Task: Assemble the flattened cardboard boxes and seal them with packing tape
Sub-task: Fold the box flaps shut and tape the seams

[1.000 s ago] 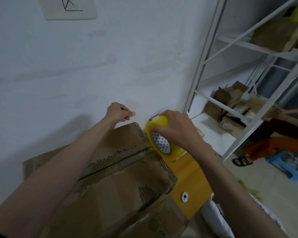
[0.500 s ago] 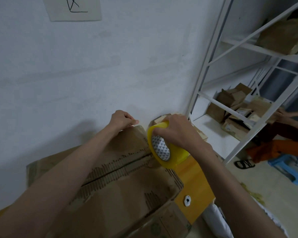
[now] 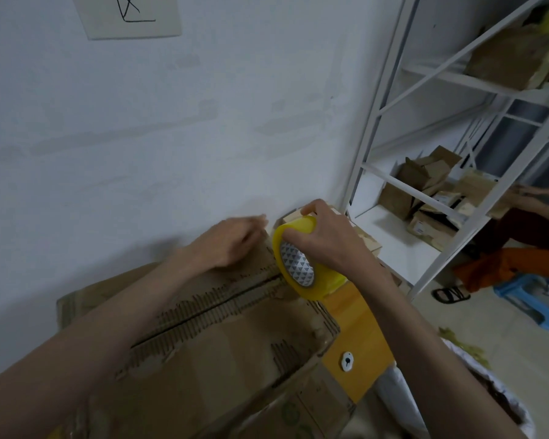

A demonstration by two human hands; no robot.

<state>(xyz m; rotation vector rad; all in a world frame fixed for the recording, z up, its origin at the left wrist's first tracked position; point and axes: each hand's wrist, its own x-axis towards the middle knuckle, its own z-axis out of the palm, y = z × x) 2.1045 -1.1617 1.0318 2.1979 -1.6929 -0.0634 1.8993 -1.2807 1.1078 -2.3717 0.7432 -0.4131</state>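
Observation:
A worn brown cardboard box (image 3: 222, 353) lies in front of me with its two top flaps closed along a ragged middle seam. My right hand (image 3: 327, 239) grips a yellow roll of packing tape (image 3: 301, 264) at the far end of that seam. My left hand (image 3: 232, 242) lies blurred on the box's far flap beside the roll, fingers stretched flat toward the wall. No strip of tape shows clearly on the seam.
The box rests on an orange wooden table (image 3: 358, 331) against a white wall. A white metal shelf rack (image 3: 393, 191) with several small cartons stands at the right. Another person's arm (image 3: 539, 194) reaches in there. A blue stool (image 3: 533, 296) is on the floor.
My left hand has uncurled from a pinch at the box's far edge and now lies flat on the flap. The tape roll has stayed at the seam's far end.

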